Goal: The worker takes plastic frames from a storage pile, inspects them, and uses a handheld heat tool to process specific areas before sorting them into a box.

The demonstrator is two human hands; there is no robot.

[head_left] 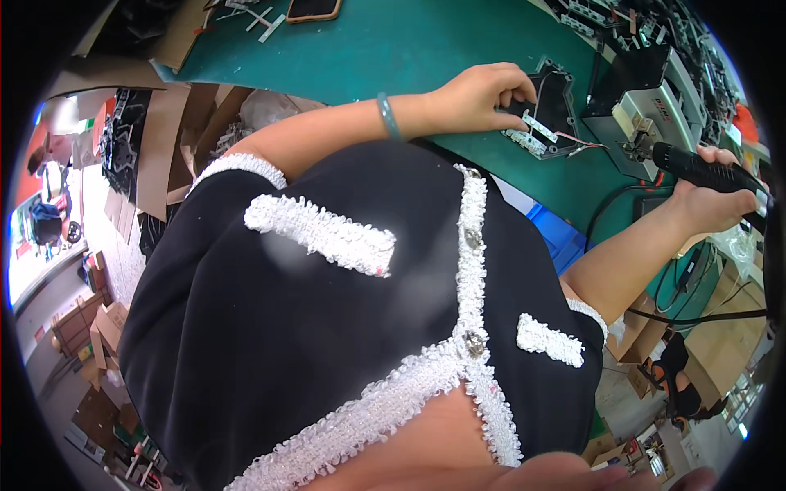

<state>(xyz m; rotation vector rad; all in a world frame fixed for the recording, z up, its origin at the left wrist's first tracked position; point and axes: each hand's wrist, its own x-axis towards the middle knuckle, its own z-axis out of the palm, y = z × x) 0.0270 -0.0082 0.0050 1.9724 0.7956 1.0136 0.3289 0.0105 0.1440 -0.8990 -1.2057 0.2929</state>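
Observation:
My left hand (485, 96), with a bracelet on its wrist, curls its fingers and thumb around the left edge of a black plastic housing (561, 100). White strips (540, 128) lie at the housing's near side, and thin red and white wires (580, 142) run from it to the right. In my right hand (714, 203) is a black electric screwdriver (702, 166), held nearly level. The screwdriver's tip is at the front of a silver and black screw feeder (659, 114); whether a screw sits on it cannot be made out.
The green table (385, 53) carries a phone (313, 8) and white plastic pieces (266, 23) at the far left. Black parts (639, 24) are heaped at far right. A black cable (696, 316) crosses near my right forearm. Cardboard boxes (164, 151) stand at left, a blue bin (557, 233) below the edge.

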